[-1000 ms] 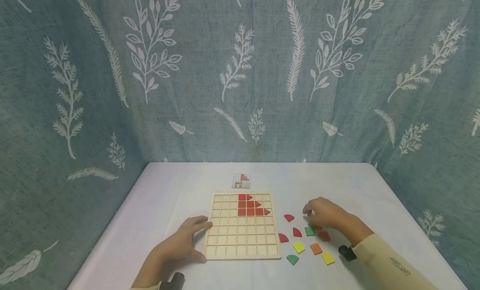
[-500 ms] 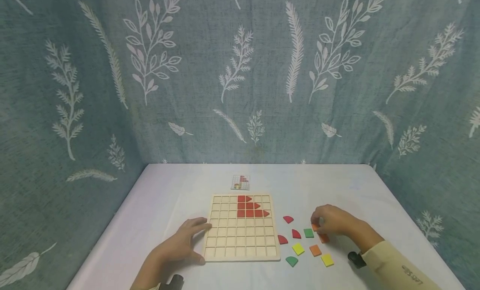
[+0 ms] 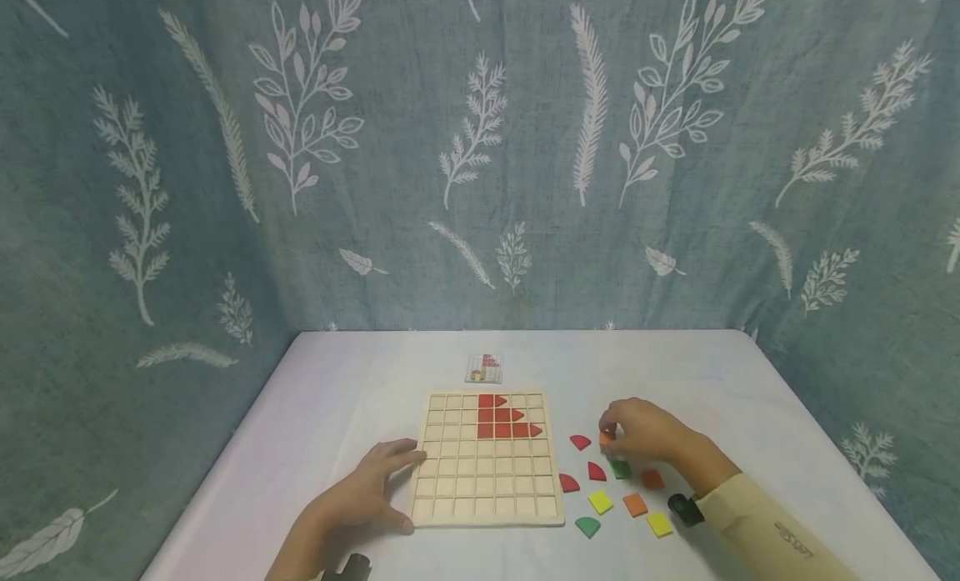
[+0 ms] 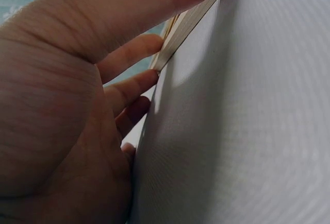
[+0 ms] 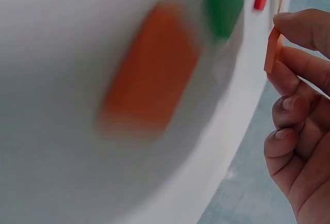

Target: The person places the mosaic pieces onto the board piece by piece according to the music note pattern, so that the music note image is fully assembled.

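My right hand (image 3: 651,433) pinches an orange square tile (image 5: 272,53) between thumb and fingertips, just above the table and right of the board. In the right wrist view the tile is seen nearly edge-on. A wooden grid board (image 3: 483,485) lies flat in front of me. Red tiles (image 3: 502,430), squares with pointed ends, fill part of three rows at its top. At the board's left side rests my left hand (image 3: 363,491), fingers spread; in the left wrist view its fingertips touch the board's edge (image 4: 188,26).
Loose tiles lie right of the board: a green square (image 3: 620,469), a green quarter-round (image 3: 588,527), several red quarter-rounds (image 3: 580,442), two yellow squares (image 3: 600,503) and two orange squares (image 3: 635,504). A small pattern card (image 3: 483,368) lies behind the board. Curtains surround the table.
My right hand moved right to the orange tiles, took hold of one, and came back left with it. The left hand stayed at the board's edge.
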A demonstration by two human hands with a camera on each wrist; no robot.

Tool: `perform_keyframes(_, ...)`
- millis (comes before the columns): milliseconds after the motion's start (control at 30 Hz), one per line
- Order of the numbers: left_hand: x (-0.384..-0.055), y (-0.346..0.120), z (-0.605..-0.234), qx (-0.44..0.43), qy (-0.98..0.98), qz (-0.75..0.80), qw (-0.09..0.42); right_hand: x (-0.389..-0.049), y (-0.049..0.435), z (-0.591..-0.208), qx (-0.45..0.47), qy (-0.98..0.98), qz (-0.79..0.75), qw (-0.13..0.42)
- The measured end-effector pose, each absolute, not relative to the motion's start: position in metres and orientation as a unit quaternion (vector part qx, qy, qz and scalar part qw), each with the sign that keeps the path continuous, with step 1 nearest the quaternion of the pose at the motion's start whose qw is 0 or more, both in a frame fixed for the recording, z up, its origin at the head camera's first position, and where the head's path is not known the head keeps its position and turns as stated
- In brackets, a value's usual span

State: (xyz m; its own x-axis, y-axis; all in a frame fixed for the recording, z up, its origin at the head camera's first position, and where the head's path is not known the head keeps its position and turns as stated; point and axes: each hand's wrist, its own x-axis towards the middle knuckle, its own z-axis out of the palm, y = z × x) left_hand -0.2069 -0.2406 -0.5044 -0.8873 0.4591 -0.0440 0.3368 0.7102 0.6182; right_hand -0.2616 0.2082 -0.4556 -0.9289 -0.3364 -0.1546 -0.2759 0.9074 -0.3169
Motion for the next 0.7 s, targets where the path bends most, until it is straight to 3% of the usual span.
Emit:
perform_keyframes(400, -0.21, -0.245, -0.507, 0.202, 0.925, 0.308, 0.093, -0.282, 0.114, -0.445, -0.364, 0.922, -0.129, 0.036)
perform_keyframes(700, -0.207, -0.246, -0.508, 0.217, 0.92, 0.31, 0.104, -0.276, 0.06, -0.458, -0.398, 0.911, -0.099, 0.035)
